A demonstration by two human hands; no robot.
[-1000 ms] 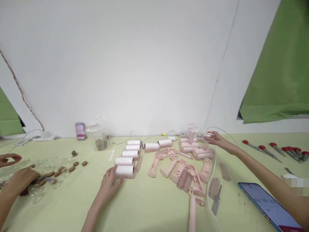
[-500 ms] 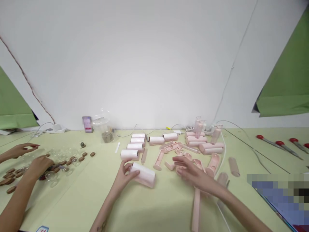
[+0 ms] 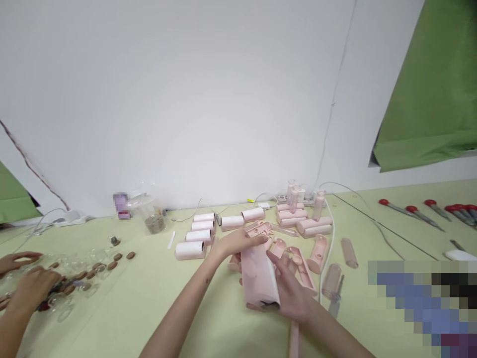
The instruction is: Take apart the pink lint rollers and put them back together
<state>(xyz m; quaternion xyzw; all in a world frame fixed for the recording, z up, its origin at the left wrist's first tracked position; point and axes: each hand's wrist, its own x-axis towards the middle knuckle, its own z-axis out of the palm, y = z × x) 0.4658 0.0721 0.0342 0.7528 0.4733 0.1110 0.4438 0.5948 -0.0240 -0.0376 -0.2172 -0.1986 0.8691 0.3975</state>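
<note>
A pink and white plastic casing (image 3: 257,278) is held between my two hands over the front of the table, its open, dark end tilted toward me. My left hand (image 3: 236,242) grips the casing's far end from above, thumb along the top. My right hand (image 3: 292,291) wraps its right side; some fingers are hidden beneath it. Just behind lie loose pink shell pieces (image 3: 303,268). More white-topped casings (image 3: 190,249) rest in a column to the left, and two (image 3: 231,222) lie farther back.
Pink casings (image 3: 315,227) with clear pink tubes (image 3: 319,206) stand at the back right, near a white cable (image 3: 333,238). Red-handled screwdrivers (image 3: 425,219) lie far right. On the left, another person's hands (image 3: 33,286) work among brown discs (image 3: 118,256) and clear plastic pieces.
The casing has swung from lying sideways in my left hand to pointing toward me, moving right. My right hand has come down and closed on it. The view has turned slightly right.
</note>
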